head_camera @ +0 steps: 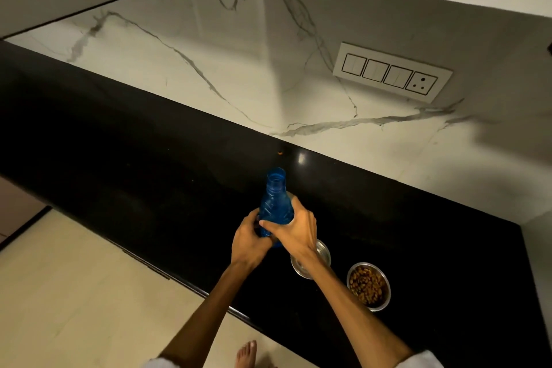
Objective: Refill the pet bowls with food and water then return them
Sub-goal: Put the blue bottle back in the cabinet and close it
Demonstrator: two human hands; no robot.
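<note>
Food bowl (369,286) filled; second bowl (324,251) contents unclear, water apparently pending; left hand (249,240) and right hand (294,228) both grip uncapped blue bottle (274,203); return outstanding.

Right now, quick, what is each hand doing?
Left hand: fingers curled round the lower part of the blue bottle.
Right hand: fingers also curled round the bottle.
</note>
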